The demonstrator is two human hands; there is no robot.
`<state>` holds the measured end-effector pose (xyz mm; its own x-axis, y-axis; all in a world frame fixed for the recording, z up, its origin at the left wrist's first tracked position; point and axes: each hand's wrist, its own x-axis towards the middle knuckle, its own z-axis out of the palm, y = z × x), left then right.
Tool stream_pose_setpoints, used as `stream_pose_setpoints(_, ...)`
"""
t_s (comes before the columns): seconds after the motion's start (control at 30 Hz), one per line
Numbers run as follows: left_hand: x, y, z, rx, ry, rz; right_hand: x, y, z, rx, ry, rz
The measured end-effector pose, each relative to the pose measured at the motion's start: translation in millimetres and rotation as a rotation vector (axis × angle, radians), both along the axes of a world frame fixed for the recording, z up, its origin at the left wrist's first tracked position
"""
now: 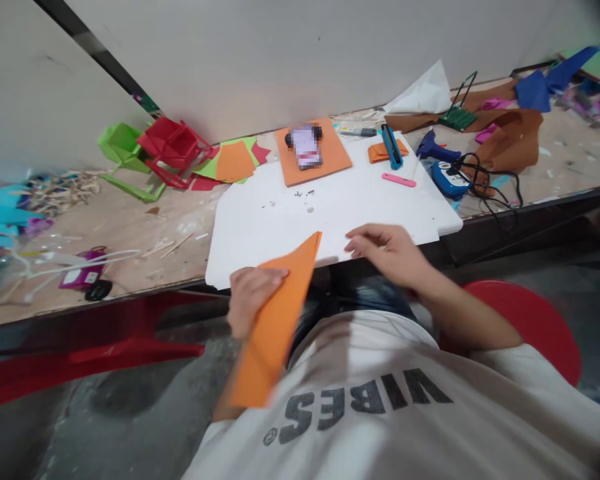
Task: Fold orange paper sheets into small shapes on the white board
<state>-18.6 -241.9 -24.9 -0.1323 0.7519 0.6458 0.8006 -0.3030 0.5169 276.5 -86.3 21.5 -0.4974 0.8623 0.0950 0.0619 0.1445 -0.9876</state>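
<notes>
My left hand (250, 300) is closed on a large orange foam sheet (275, 327), which slants from my lap up to the near edge of a white board (330, 213). Its upper corner reaches over that edge. My right hand (387, 250) hovers over the board's near edge just right of the sheet's corner, fingers loosely spread and pointing left, with nothing in it.
On the wooden bench lie an orange pad with a phone (307, 148), a blue cutter (391, 147), a pink cutter (399, 180), a blue glue gun (445, 167) with black cable, brown and blue sheets, green and red foam models (153, 153). A red stool (535, 327) stands at right.
</notes>
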Motion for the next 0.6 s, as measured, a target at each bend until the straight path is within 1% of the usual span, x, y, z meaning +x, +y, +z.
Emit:
stream_pose_setpoints(0.03,-1.4,3.6,10.5,0.151,-0.055,0.077,10.9,22.8,3.2,0.099,-0.086,-0.071)
stream_pose_setpoints(0.07,-2.0,10.3,22.4,0.411,-0.168,0.213,21.3,46.9,6.0,0.214,-0.191,-0.166)
stream_pose_setpoints(0.1,-2.3,20.0,35.0,0.452,-0.222,0.251,30.6,71.0,8.3,0.333,-0.327,-0.269)
stream_pose_setpoints(0.13,-2.6,32.4,47.4,0.439,-0.301,0.235,38.3,93.3,9.9,0.422,-0.494,-0.332)
stream_pose_setpoints(0.17,-3.3,47.0,58.7,0.367,-0.385,0.146,44.2,112.7,10.9,0.478,-0.674,-0.36)
stream_pose_setpoints(0.2,-4.4,63.2,68.2,0.288,-0.464,0.031,48.1,128.1,11.1,0.498,-0.843,-0.368)
stream_pose_setpoints(0.23,-5.8,80.4,75.2,0.163,-0.522,-0.086,50.3,139.4,10.5,0.496,-0.982,-0.361)
stream_pose_setpoints(0.3,-9.3,115.6,80.7,-0.167,-0.591,-0.283,50.8,150.7,6.6,0.503,-1.143,-0.337)
stream_pose_setpoints(0.37,-12.2,148.3,77.3,-0.55,-0.541,-0.367,49.7,152.2,0.4,0.52,-1.185,-0.346)
stream_pose_setpoints(0.4,-13.2,162.5,73.9,-0.724,-0.466,-0.386,49.4,151.4,-2.9,0.528,-1.183,-0.361)
stream_pose_setpoints(0.43,-13.5,174.8,70.4,-0.849,-0.361,-0.373,49.5,150.4,-6.0,0.535,-1.179,-0.374)
stream_pose_setpoints(0.47,-13.3,184.7,67.4,-0.919,-0.239,-0.337,50.0,149.5,-8.6,0.544,-1.173,-0.38)
stream_pose_setpoints(0.5,-12.5,191.8,65.3,-0.951,-0.124,-0.291,50.7,148.9,-10.7,0.557,-1.165,-0.38)
stream_pose_setpoints(0.53,-10.9,195.6,64.2,-0.944,-0.024,-0.239,51.5,148.5,-12.3,0.574,-1.158,-0.373)
stream_pose_setpoints(0.6,-5.9,192.9,64.1,-0.84,0.131,-0.127,53.1,148.8,-14.7,0.603,-1.161,-0.351)
